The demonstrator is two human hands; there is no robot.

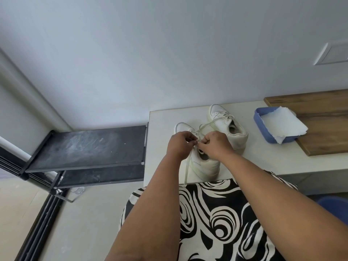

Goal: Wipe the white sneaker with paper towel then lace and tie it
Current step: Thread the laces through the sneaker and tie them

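Desk (254, 162) surface, pale, runs from its left edge, beside a black shelf rack (86, 146), to the right border of the view; its back edge meets the wall. A wooden board (320, 125) covers the far right corner, and a blue tray (259, 119) holding paper towel (282, 123) overlaps the board's left edge. Bare desk lies between tray and shoes and along the front right. The near white sneaker (205, 166) sits close to the front left corner, heel toward the person; a second sneaker (226, 123), laced, stands just behind it to the right. Both hands meet over the near sneaker's tongue: left hand (178, 144) and right hand (216, 146) each pinch the shoelace (199, 130) with curled fingers (192, 137). One lace end (187, 166) hangs down toward the desk's front edge.
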